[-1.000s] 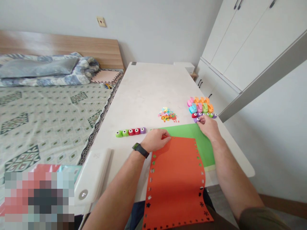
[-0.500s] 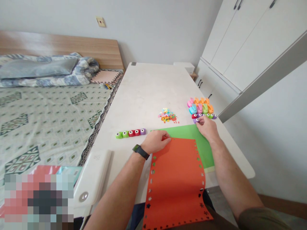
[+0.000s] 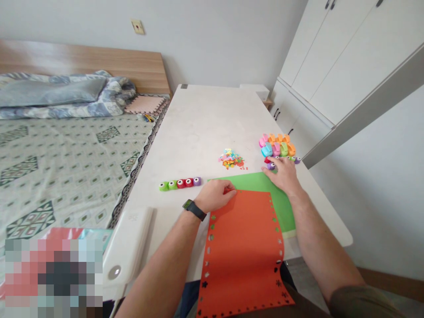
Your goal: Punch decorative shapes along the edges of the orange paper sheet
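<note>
My left hand (image 3: 220, 194) is closed on the top left corner of an orange paper sheet (image 3: 243, 238), which has small shapes punched along its edges and hangs down over the table's front edge. Under it lies a green sheet (image 3: 285, 203). My right hand (image 3: 283, 174) is over the front of the paper punches at the right, thumb and fingers apart. Its index fingertip is at a red punch (image 3: 266, 160), and a purple punch (image 3: 271, 166) sits between thumb and index. Some small punches behind are partly covered by the hand.
Larger punches (image 3: 276, 149) stand in rows behind my right hand. Loose punched-out paper bits (image 3: 232, 160) are heaped mid-table. Several small punches (image 3: 180, 183) form a row left of my left hand. A white device (image 3: 130, 243) lies at the table's left edge, beside the bed (image 3: 76, 168).
My right hand has let go of the purple punch in front, spreading its fingers and shifting slightly left toward the red one. My left hand stays on the orange sheet.
</note>
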